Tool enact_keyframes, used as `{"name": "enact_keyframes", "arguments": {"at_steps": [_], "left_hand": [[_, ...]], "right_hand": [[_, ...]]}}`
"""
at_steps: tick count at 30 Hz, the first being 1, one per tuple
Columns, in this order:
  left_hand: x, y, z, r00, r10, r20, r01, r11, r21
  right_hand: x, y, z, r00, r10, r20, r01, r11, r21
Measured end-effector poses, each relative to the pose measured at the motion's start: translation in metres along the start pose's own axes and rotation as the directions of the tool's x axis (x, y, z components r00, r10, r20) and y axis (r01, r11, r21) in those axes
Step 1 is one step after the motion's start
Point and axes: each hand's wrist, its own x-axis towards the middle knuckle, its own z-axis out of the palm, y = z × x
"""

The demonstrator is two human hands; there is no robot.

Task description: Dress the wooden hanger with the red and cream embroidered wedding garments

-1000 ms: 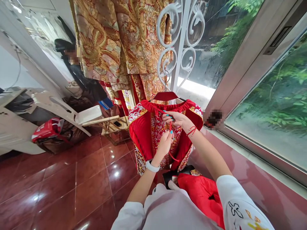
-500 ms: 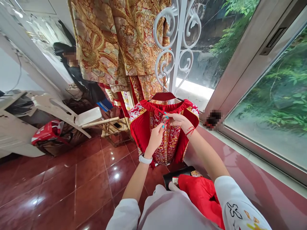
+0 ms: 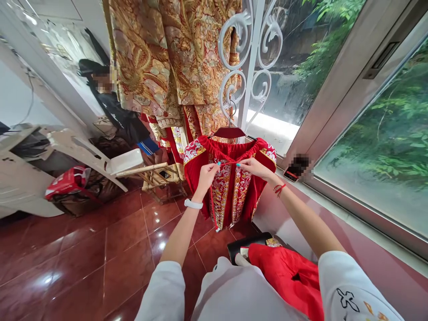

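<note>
A red embroidered garment with gold and silver patterns hangs in front of me on a dark red hanger. At its gathered neckline a thin red drawstring runs between my hands. My left hand pinches one part of the string, and a loose length hangs down below it. My right hand pinches the string on the other side. Between the hands the cord looks stretched nearly straight. Below, the garment's front panels stand a little apart.
Gold embroidered robes hang behind, beside a white scrolled metal frame. A bamboo stool and a white chair stand left. Red cloth lies at lower right. A person in dark clothes is at far left.
My hands have moved apart from close together at the neckline, drawing the red string out between them. The garment's front panels now show a gap.
</note>
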Motion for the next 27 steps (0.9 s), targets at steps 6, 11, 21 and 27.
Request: {"name": "enact_keyframes", "arguments": {"at_steps": [6, 11, 21, 27], "left_hand": [[0.026, 0.008, -0.033, 0.997, 0.077, -0.025, -0.076, 0.996, 0.048], [0.019, -0.004, -0.032, 0.999, -0.044, 0.005, 0.044, 0.999, -0.009], [0.016, 0.019, -0.032, 0.819, -0.305, 0.485, 0.565, 0.576, -0.591], [0.017, 0.025, -0.002, 0.892, -0.167, 0.419, 0.42, 0.648, -0.635]], "right_hand": [[-0.017, 0.001, -0.03, 0.947, -0.163, -0.277, 0.105, 0.972, -0.211], [-0.018, 0.017, -0.021, 0.904, -0.124, -0.41, 0.014, 0.965, -0.262], [-0.043, 0.004, -0.002, 0.88, -0.237, -0.411, -0.082, 0.776, -0.625], [-0.017, 0.002, 0.026, 0.519, -0.415, -0.747, -0.241, 0.767, -0.594]]}}
